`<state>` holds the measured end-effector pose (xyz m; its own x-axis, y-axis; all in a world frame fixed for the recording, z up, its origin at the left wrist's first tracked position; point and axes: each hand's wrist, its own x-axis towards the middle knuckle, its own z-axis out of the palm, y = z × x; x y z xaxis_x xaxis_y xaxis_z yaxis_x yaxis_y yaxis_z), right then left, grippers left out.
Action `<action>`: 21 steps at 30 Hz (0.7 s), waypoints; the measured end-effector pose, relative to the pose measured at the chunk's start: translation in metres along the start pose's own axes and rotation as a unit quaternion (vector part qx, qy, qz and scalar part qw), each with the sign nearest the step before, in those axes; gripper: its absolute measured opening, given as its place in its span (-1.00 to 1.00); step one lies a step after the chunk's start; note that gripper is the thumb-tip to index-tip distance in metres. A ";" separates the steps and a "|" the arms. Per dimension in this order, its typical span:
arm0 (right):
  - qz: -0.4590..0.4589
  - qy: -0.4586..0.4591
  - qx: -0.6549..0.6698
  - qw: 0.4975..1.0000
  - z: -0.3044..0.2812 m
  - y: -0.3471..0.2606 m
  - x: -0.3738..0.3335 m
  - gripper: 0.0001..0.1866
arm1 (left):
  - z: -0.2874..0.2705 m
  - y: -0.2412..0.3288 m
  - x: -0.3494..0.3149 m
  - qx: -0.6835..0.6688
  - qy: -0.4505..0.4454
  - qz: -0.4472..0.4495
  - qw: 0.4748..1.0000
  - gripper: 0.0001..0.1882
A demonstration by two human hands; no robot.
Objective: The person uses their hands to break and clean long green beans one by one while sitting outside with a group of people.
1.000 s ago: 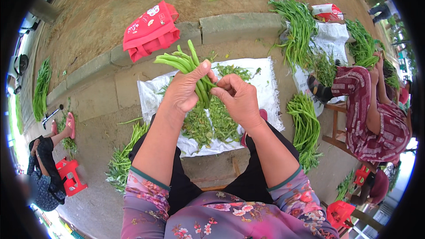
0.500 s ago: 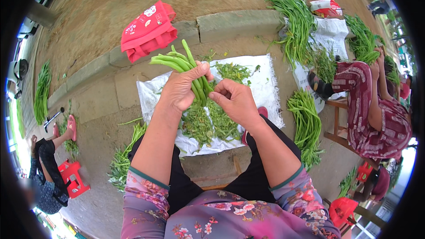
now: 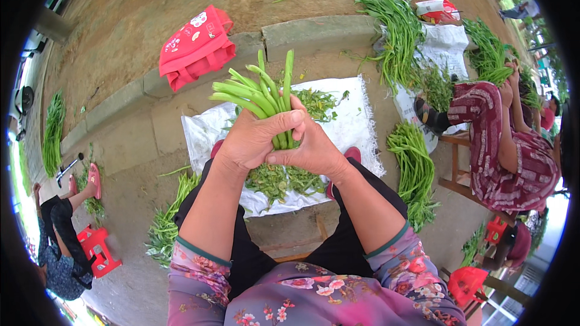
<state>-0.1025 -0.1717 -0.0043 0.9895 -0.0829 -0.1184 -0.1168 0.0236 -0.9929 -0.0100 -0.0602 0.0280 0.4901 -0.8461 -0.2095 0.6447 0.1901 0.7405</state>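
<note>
Above the white woven sack (image 3: 359, 127), both my hands are closed round a bunch of thick green leaf stalks (image 3: 270, 98). My left hand (image 3: 248, 139) wraps it from the left, its thumb lying across the front. From the right, my right hand (image 3: 311, 148) grips the lower part, with its fingers partly hidden behind the stalks. The upper ends fan out to the left and upward. Loose green leaves (image 3: 269, 182) lie heaped on the sack beneath my hands.
Long-stemmed greens (image 3: 411, 172) lie to my right, and another leafy pile (image 3: 166, 223) is by my left leg. A red bag (image 3: 196, 48) rests at the stone kerb (image 3: 323, 33). On the right, a person in patterned maroon clothes (image 3: 489, 145) handles greens; another sits far left.
My right hand has moved up from the lower ends and closed round the bunch beside my left hand. The stalks now stand more upright and spread wider at the top.
</note>
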 end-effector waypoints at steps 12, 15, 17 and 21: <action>0.030 0.076 -0.085 0.993 0.015 0.017 -0.004 -0.68 | -0.010 -0.002 0.006 0.265 0.107 -0.046 0.957 -0.45; -0.045 0.128 -0.152 0.979 0.013 0.031 -0.005 -0.69 | -0.009 -0.019 0.004 0.278 0.083 -0.017 0.957 -0.32; -0.032 0.179 -0.245 0.952 0.019 0.029 -0.009 -0.65 | -0.005 -0.031 0.003 0.299 0.120 0.001 0.947 -0.31; -0.050 0.211 -0.289 0.932 0.026 0.022 -0.009 -0.65 | -0.004 -0.030 0.003 0.265 0.106 -0.015 0.958 -0.50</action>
<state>-0.1120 -0.1448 -0.0245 0.8906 -0.4431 0.1020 -0.1721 -0.5360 -0.8265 -0.0257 -0.0663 0.0023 0.6204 -0.7165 -0.3190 0.2993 -0.1597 0.9407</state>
